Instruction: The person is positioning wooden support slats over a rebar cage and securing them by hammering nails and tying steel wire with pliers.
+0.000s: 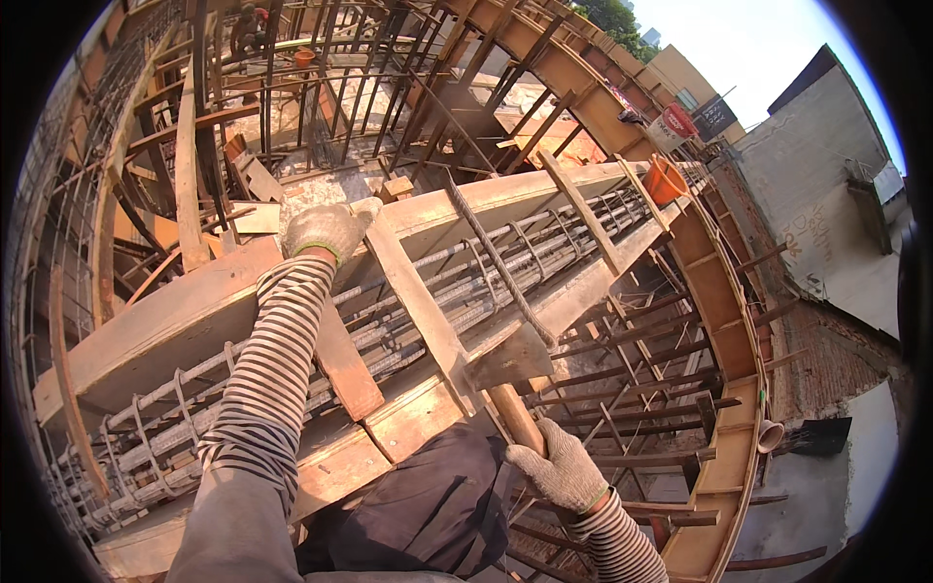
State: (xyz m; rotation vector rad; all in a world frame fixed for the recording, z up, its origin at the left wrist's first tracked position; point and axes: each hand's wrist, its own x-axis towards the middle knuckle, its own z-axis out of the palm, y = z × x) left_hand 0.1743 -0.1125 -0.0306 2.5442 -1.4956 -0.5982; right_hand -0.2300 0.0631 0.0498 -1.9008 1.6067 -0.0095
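My left hand (pixel 321 233), in a pale knit glove, is closed over the far board (pixel 165 311) of a wooden beam form, beside the upper end of a wooden crosspiece (pixel 413 296). Its fingertips are hidden behind the wood. My right hand (pixel 564 471), gloved too, grips the wooden handle (pixel 517 418) of a hatchet. The broad metal hatchet head (pixel 510 360) is over the form's near side, close to the crosspiece's lower end. A second, reddish wood piece (pixel 348 364) crosses the form beside my left forearm. Ribbed steel bars (pixel 389 340) with stirrups lie inside the form.
A loose ribbed rod (pixel 491 253) slants across the form. An orange bucket (pixel 665 181) stands at its far right end. Below, props and timbers (pixel 632 408) fill the open drop on the right. A curved formwork edge (pixel 724 340) runs beyond. Another person (pixel 251 27) is at the far upper left.
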